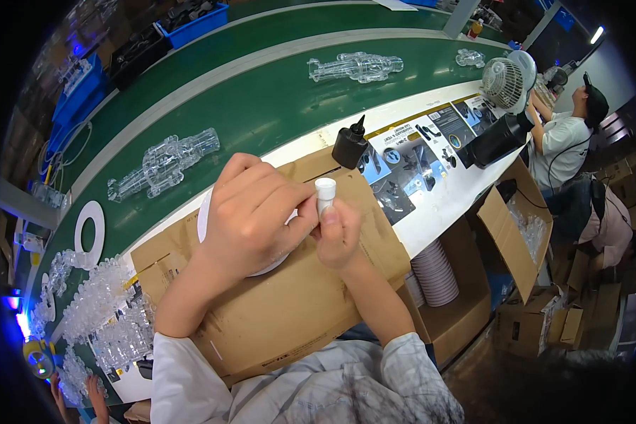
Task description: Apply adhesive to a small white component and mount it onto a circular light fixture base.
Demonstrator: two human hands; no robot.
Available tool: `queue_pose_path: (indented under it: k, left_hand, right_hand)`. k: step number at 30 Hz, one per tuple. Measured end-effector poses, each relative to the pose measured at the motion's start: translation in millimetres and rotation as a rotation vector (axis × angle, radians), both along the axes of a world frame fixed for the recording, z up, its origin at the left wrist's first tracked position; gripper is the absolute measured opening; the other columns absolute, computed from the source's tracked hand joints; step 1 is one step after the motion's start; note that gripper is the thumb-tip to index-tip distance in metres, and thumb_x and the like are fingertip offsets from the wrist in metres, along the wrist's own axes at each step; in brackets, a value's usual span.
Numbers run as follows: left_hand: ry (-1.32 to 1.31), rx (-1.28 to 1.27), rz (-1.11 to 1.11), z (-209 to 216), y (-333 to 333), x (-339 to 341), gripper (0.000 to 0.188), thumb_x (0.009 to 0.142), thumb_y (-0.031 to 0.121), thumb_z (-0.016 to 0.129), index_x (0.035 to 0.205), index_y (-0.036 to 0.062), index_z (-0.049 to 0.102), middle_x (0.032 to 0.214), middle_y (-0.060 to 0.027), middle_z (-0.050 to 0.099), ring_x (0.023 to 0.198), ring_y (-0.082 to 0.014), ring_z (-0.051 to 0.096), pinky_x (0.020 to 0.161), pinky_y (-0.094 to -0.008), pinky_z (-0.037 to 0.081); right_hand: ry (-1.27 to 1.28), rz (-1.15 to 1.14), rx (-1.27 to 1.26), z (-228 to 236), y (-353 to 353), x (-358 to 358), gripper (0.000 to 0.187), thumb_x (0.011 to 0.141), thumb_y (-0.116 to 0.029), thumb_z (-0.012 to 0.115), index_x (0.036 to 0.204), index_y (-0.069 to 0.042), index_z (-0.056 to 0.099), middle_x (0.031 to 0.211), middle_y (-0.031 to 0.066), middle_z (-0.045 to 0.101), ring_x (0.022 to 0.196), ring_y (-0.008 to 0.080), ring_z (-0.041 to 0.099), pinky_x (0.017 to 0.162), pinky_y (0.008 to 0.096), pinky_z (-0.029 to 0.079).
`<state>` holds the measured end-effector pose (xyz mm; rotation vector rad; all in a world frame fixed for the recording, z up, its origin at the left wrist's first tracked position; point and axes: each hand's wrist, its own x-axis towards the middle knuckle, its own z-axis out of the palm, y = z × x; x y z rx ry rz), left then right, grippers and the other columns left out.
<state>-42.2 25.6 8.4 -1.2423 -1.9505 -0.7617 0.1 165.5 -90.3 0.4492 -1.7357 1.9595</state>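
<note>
Upright in my right hand (339, 237) is a small white cylinder (325, 187) with a wider, cap-like top, pinched between thumb and fingers. My left hand (251, 212) is closed beside it, its thumb and forefinger pressed together against the cylinder's left side. Whatever those fingertips may hold is hidden. Under my left hand, a white round piece (203, 218) lies on the flattened cardboard (304, 304), mostly covered by the hand. A black bottle with a pointed nozzle (350, 145) stands just beyond my hands, at the cardboard's far edge.
Clear plastic assemblies (166, 166) lie on the green conveyor (261, 99). At left are a white ring (90, 233) and a heap of clear parts (99, 304), with another person's hands (95, 389) nearby. Right are printed sheets (417, 162), a fan (505, 81), an open carton (459, 311) and a seated person (572, 141).
</note>
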Motion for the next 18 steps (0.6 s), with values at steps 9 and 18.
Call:
queue_pose_path:
  k: [9,18]
  left_hand:
    - [0.017,-0.021,-0.037,-3,-1,4,0.016,0.063,-0.001,0.077,0.073,0.0034,0.065,0.064,-0.0037,0.055,0.059,-0.0215,0.054,0.064,-0.0355,0.045]
    - [-0.004,0.073,-0.015,1,2,7,0.016,0.063,-0.002,0.076,0.074,0.005,0.067,0.062,-0.0019,0.057,0.057,-0.02,0.054,0.063,-0.0335,0.044]
  right_hand:
    - [0.24,-0.123,0.221,-2,4,-5,0.033,0.096,-0.02,0.046,0.07,-0.002,0.052,0.057,0.0058,0.052,0.049,0.0162,0.05,0.047,0.0321,0.039]
    - [-0.158,0.217,-0.312,0,4,5,0.048,0.102,-0.041,0.039,0.064,-0.011,0.035,0.057,0.0001,0.037,0.051,0.0087,0.033,0.047,0.0258,0.023]
